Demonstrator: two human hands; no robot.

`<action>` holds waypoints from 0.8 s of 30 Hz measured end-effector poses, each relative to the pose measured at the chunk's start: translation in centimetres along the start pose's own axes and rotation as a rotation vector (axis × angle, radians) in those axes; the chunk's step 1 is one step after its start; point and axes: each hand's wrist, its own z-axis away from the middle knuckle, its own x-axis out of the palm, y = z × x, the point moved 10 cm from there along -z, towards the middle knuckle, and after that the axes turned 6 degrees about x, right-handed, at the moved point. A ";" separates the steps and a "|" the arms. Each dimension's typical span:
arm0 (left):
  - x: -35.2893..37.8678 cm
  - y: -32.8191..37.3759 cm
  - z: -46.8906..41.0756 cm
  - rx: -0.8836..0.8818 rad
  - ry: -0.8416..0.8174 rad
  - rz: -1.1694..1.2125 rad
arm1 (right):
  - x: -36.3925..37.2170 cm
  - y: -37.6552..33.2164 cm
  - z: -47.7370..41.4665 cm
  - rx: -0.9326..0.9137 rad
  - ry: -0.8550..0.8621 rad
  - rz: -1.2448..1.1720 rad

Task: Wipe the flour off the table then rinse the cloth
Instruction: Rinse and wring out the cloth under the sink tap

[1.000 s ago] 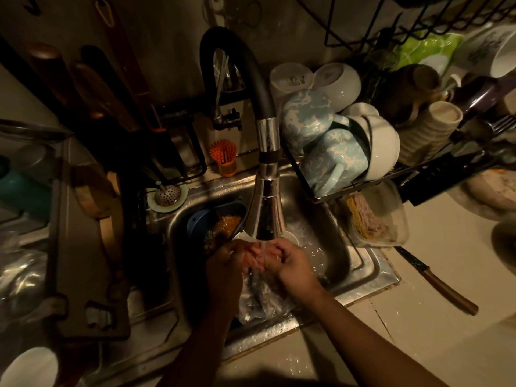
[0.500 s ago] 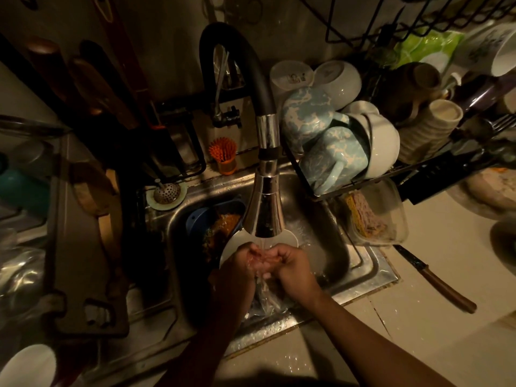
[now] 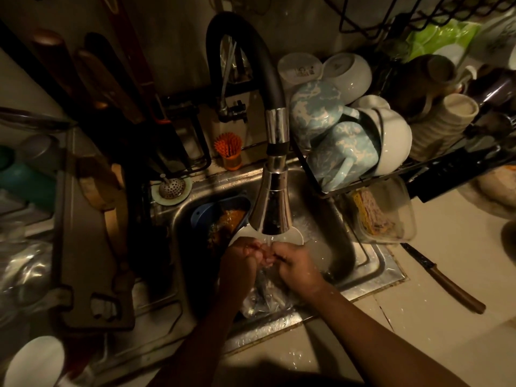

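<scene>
Dim kitchen: both hands, left (image 3: 240,263) and right (image 3: 297,268), clench something unclear under the faucet (image 3: 272,213) over the steel sink (image 3: 360,263).

Wet shiny steel sink (image 3: 371,263), glossy chrome tap head (image 3: 272,210), matt black hose (image 3: 251,48), wooden-handled knife (image 3: 446,283).

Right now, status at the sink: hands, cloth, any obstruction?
Left hand and right hand together under running faucet, fingers closed. Cloth not clearly visible between them. Sink crowded: blue bowl, crumpled plastic below hands.
</scene>
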 end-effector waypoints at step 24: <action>-2.7 2.4 0.1 0.084 0.054 0.018 | 1.0 1.1 -1.0 0.276 -0.156 -0.276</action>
